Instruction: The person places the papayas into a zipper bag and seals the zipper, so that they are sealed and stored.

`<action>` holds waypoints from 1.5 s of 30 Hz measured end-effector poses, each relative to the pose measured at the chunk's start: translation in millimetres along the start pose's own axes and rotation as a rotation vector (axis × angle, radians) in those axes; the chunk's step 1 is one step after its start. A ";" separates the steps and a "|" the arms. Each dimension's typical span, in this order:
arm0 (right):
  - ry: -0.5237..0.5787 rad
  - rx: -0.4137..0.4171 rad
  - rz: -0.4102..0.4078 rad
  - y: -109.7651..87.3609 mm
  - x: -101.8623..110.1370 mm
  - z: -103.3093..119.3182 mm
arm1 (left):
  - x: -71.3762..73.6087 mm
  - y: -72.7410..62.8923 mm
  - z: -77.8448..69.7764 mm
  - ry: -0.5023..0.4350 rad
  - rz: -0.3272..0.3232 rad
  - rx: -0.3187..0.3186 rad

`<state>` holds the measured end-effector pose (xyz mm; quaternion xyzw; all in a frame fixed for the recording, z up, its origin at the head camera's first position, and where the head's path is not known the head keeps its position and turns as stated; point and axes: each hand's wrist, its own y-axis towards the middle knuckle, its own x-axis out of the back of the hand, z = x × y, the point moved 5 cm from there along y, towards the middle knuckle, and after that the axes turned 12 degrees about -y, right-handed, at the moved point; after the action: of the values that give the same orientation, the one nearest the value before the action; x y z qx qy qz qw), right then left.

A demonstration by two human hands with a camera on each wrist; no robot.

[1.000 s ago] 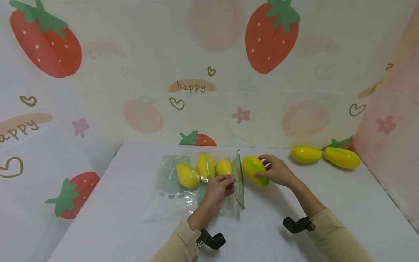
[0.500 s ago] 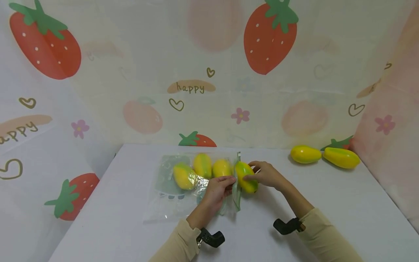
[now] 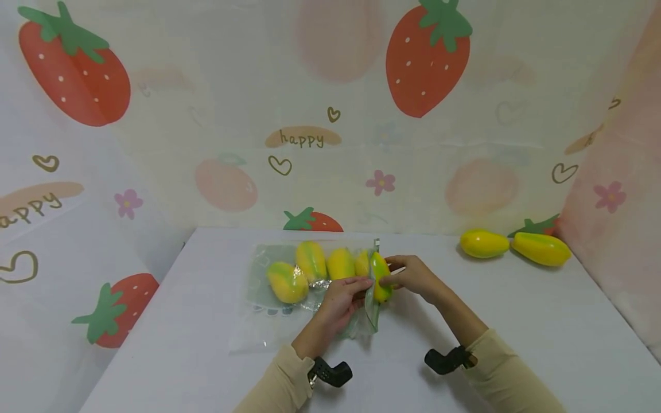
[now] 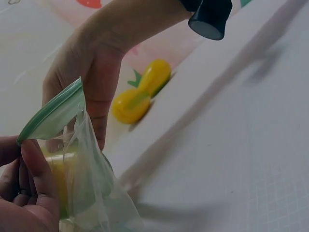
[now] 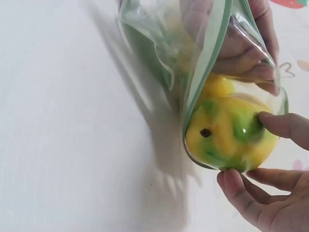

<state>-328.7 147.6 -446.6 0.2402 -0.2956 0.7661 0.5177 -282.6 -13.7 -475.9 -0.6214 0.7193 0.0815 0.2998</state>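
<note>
A clear zip bag with a green print lies on the table, and three yellow-green papayas show through its film. My left hand pinches the green zip edge between thumb and fingers at the bag's right-hand mouth. With fingertips and thumb, my right hand grips another papaya, which is partway through the mouth. In the right wrist view, that papaya's dark-spotted end faces out of the bag, and yellow fruit shows behind it.
Two more papayas, a rounder one and a longer one, lie at the table's back right. A strawberry-patterned curtain hangs behind the white table. Each wrist wears a black camera mount.
My right hand has moved left, carrying its papaya from beside the bag into the mouth. The papayas inside have shifted left. My left hand has stayed at the zip edge.
</note>
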 end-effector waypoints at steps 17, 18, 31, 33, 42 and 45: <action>0.245 0.081 -0.095 5.6 -16.7 7.7 | -3.8 2.3 -1.3 0.016 0.019 0.002; 0.255 0.097 -0.069 5.6 -18.6 8.8 | -3.8 2.2 -1.1 0.014 0.021 0.003; 0.128 0.115 -0.016 8.2 -11.5 5.2 | -2.8 -1.4 0.0 -0.007 -0.026 0.003; 0.091 0.113 -0.015 7.8 -5.0 6.3 | -3.4 -2.4 -2.4 -0.001 -0.040 -0.006; -0.022 0.086 -0.032 5.9 25.8 -5.7 | -6.0 -3.7 -4.2 -0.005 -0.051 -0.021; -0.039 0.072 -0.042 4.8 35.4 -15.1 | -6.3 -4.7 -0.8 -0.010 -0.053 -0.021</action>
<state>-346.5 179.9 -434.4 0.2798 -0.2727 0.7603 0.5189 -278.1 -9.7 -470.7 -0.6428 0.7003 0.0843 0.2989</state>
